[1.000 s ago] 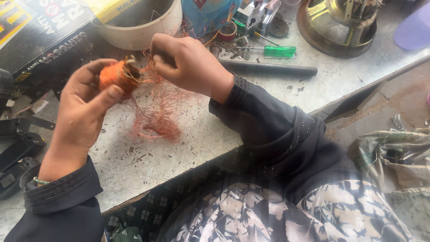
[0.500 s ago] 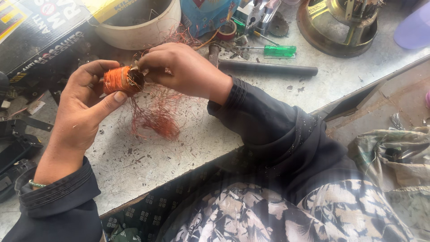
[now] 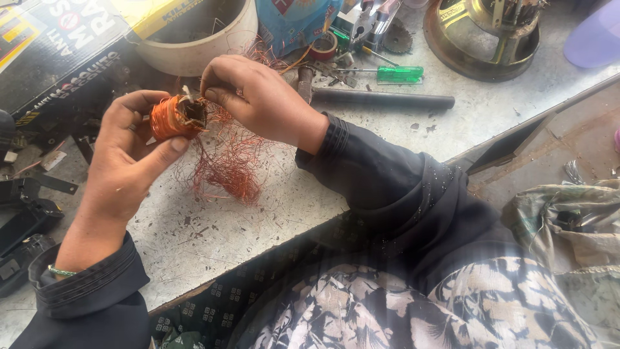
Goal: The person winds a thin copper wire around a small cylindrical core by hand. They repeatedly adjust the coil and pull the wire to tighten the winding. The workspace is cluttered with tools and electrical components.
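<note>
our left hand (image 3: pixel 123 168) grips the copper wire coil (image 3: pixel 173 117) above the workbench (image 3: pixel 271 213), its axis lying roughly sideways. our right hand (image 3: pixel 258 97) pinches at the coil's right end, loose copper wire (image 3: pixel 226 168) hanging below.

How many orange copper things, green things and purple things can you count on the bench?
Orange copper things: 2, the copper coil held by the left hand and pinched by the right hand, and the loose copper wire tangle.
Green things: 1, the green-handled screwdriver.
Purple things: 1, the purple container at the edge.
Total: 4
</note>
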